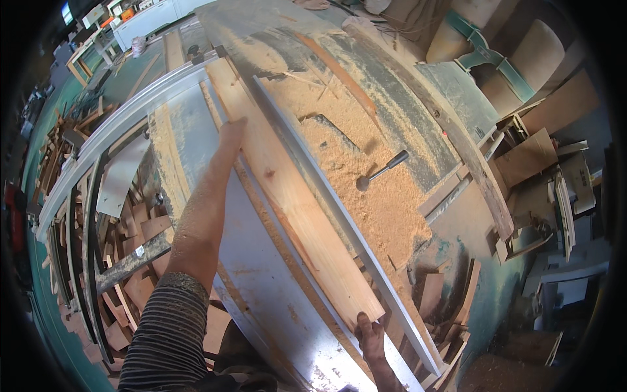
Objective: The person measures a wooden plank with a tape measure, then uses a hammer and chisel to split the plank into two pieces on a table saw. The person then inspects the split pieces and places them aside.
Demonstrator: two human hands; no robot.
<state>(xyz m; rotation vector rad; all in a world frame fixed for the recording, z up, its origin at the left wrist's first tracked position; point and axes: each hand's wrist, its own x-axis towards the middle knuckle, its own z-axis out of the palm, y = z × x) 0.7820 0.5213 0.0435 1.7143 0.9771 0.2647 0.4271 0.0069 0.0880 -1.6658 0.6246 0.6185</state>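
A long pale wooden board (277, 173) lies lengthwise on a grey metal saw table (255, 255), beside a straight metal fence (339, 206) on its right. My left hand (233, 132) holds the board's left edge toward the far end; its fingertips are partly hidden. At the near end, my right hand (371, 336) grips the board with the thumb on top and the other fingers mostly out of sight below. No blade shows in this view.
Sawdust (385, 202) is heaped right of the fence, around a black-handled lever (386, 168). A rough-edged plank (450, 124) lies farther right. Wood offcuts (134, 232) fill the space under a metal frame at left, and more scraps (450, 300) lie at the lower right.
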